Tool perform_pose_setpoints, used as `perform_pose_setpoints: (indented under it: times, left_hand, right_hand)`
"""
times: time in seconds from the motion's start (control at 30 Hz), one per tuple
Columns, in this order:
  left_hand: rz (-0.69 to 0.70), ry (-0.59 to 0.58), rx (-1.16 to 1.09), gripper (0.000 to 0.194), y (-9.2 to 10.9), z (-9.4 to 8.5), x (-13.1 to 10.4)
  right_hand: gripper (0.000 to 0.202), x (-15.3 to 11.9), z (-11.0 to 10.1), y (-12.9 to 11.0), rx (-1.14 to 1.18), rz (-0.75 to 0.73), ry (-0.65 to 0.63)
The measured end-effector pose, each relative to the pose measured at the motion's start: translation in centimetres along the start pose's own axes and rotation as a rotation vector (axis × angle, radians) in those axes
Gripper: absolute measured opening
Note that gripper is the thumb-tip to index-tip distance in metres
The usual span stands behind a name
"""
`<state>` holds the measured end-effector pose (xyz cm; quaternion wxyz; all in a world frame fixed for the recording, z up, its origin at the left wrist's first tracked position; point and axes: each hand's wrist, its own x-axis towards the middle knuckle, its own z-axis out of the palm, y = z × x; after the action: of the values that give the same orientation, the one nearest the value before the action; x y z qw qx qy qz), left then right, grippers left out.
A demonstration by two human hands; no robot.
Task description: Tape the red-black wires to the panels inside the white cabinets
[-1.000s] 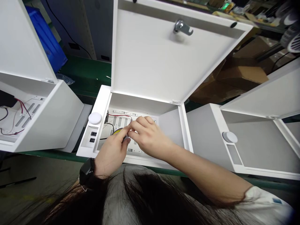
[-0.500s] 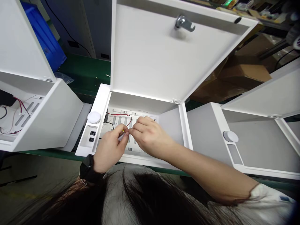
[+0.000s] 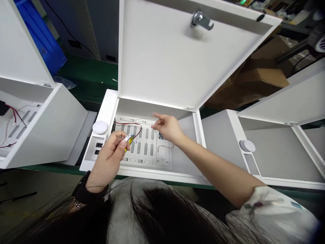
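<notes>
In the middle stands a white metal box (image 3: 162, 174) with its lid (image 3: 162, 54) raised. My left hand (image 3: 109, 159), with a black band on the wrist, is closed round a small yellow item (image 3: 129, 143) with a white part at its top. My right hand (image 3: 167, 128) hovers over the box's inside with its fingers bent and index finger apart; nothing shows between them. Red wires (image 3: 138, 125) run from the box's left wall over the slotted floor plate (image 3: 139, 158). A blue circuit board (image 3: 161, 136) is partly hidden below my right hand.
Another open white box (image 3: 50, 125) with red and black wires stands at the left, and a third (image 3: 220, 135) at the right. Behind are a blue bin (image 3: 40, 37), the green bench (image 3: 86, 78) and cardboard boxes (image 3: 264, 81). A metal lock (image 3: 201, 21) sticks out from the lid.
My hands have come apart: the right moved up and to the right with its fingers spreading, the left moved slightly left and down. The yellow item and the floor plate show more.
</notes>
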<state>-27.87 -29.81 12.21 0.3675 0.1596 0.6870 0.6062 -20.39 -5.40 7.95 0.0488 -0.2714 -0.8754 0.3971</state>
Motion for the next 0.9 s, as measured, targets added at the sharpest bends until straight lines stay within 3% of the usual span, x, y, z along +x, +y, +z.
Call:
perform_pose_setpoints:
  times: [0.07, 0.1, 0.2, 0.27, 0.47, 0.53, 0.7, 0.9]
  left_hand:
    - [-0.015, 0.010, -0.011, 0.023, -0.2, -0.2, -0.2]
    - [-0.025, 0.012, -0.009, 0.025, -0.2, -0.3, -0.2]
    - [-0.080, -0.015, -0.031, 0.050, 0.0, -0.8, -0.2]
    - [-0.122, -0.024, -0.117, 0.064, 0.0, -1.2, -0.1]
    - [-0.207, -0.038, -0.590, 0.034, -0.2, -2.0, 0.0]
    - [-0.186, -0.082, -0.666, 0.037, 0.1, -2.2, -0.3]
    - [-0.108, -0.240, -0.732, 0.039, 1.2, -2.5, -1.4]
    - [0.021, -0.198, -0.612, 0.038, -0.1, -3.3, 0.3]
  right_hand:
    - [0.067, 1.8, 1.6, 2.6, -0.110, 0.205, -0.160]
    - [0.063, 2.5, 2.4, 3.8, -0.188, 0.278, -0.224]
    - [0.026, 3.6, 4.8, 6.1, -0.371, 0.416, -0.349]
    - [0.013, 4.0, 6.0, 7.2, -0.385, 0.492, -0.408]
    - [0.013, 4.0, 8.0, 10.1, -0.200, 0.712, -0.471]
    - [0.013, 3.9, 8.2, 11.0, -0.160, 0.726, -0.444]
    - [0.011, 4.3, 8.6, 12.1, -0.141, 0.586, -0.328]
    - [0.017, 4.3, 8.9, 12.4, -0.157, 0.572, -0.294]
